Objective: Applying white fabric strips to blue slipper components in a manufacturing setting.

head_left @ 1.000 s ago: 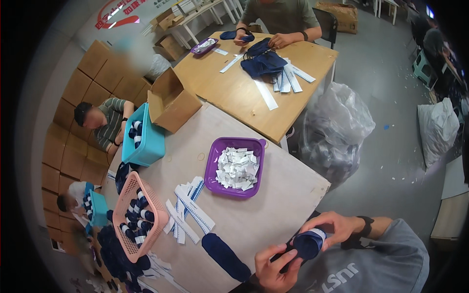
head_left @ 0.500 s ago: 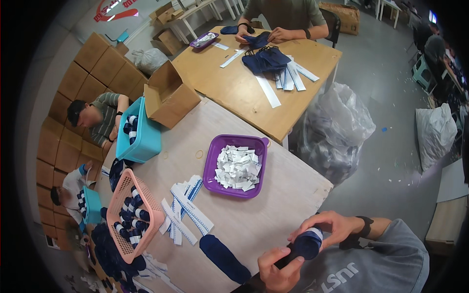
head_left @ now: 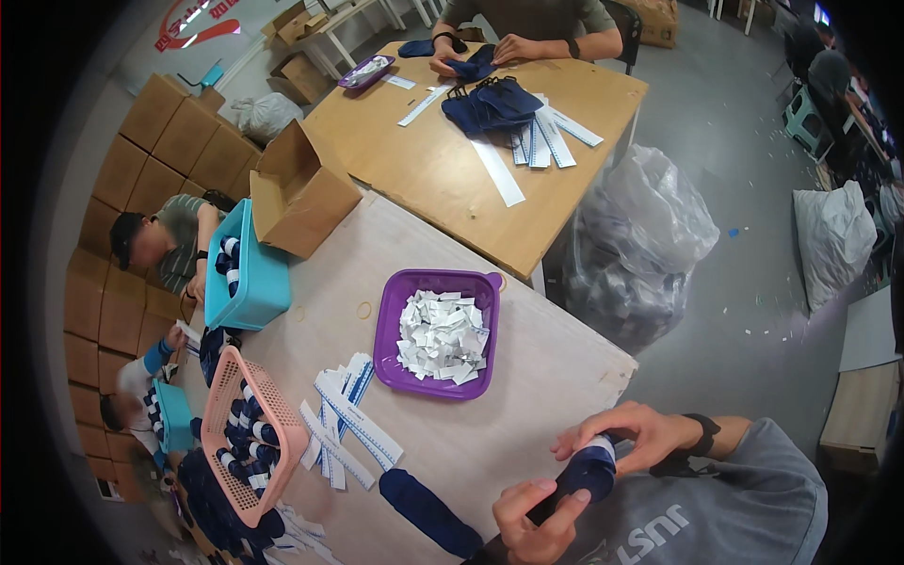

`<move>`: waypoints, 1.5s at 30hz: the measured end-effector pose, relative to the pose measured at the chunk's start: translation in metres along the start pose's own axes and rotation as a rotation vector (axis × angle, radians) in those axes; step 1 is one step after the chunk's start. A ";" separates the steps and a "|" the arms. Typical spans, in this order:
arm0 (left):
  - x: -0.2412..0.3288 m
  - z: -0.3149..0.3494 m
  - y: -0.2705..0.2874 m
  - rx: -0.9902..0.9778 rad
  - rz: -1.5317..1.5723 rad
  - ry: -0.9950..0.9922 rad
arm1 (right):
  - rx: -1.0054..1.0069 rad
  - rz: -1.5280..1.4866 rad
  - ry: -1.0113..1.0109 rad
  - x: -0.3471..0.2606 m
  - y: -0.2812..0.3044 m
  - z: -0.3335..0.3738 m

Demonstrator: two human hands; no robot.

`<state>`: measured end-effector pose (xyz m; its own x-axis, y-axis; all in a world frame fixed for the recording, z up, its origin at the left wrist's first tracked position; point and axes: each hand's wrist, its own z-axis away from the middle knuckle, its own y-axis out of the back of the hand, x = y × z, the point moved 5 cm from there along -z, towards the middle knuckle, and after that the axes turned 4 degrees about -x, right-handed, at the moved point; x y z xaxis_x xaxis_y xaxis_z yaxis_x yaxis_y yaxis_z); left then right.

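Above my lap I hold a rolled navy cloth bundle (head_left: 591,471) with a white band round its upper end. My right hand (head_left: 640,437) curls round that banded end. At the lower, darker end, the fingers of my left hand (head_left: 539,520) pinch the cloth. Left of my hands, a long folded navy cloth piece (head_left: 428,513) lies flat at the table's near side. White paper strips with blue print (head_left: 353,422) lie criss-crossed beyond it. A purple tub (head_left: 384,350) holds a heap of small white paper slips (head_left: 441,337).
A pink basket (head_left: 282,414) of banded navy rolls stands left, with a turquoise bin (head_left: 268,292) and an open cardboard box (head_left: 311,212) behind. Co-workers sit at the far wooden table (head_left: 574,184) and along the left. A clear plastic sack (head_left: 650,245) stands beyond the table edge.
The bundle has turned a little in my hands and the white band shows higher up. My view has shifted slightly. A co-worker at far left has raised a hand with a pale strip.
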<state>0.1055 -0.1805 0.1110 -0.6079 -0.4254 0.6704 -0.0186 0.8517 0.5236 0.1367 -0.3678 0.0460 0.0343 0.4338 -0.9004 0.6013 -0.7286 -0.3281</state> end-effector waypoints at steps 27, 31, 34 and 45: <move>0.019 0.004 0.003 -0.016 -0.161 -0.130 | -0.024 0.066 -0.031 0.010 -0.026 -0.003; 0.019 0.007 0.004 -0.003 -0.188 -0.001 | 0.021 0.315 0.077 0.000 -0.023 -0.004; 0.024 0.002 0.007 -0.029 -0.248 -0.065 | 0.049 0.389 0.084 -0.007 -0.023 -0.006; 0.015 0.000 0.002 -0.049 -0.177 0.024 | 0.100 0.604 0.083 -0.010 -0.015 -0.001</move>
<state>0.0959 -0.1851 0.1219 -0.5797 -0.5752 0.5771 -0.0847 0.7469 0.6595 0.1281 -0.3613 0.0604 0.4102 -0.0342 -0.9114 0.3784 -0.9029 0.2042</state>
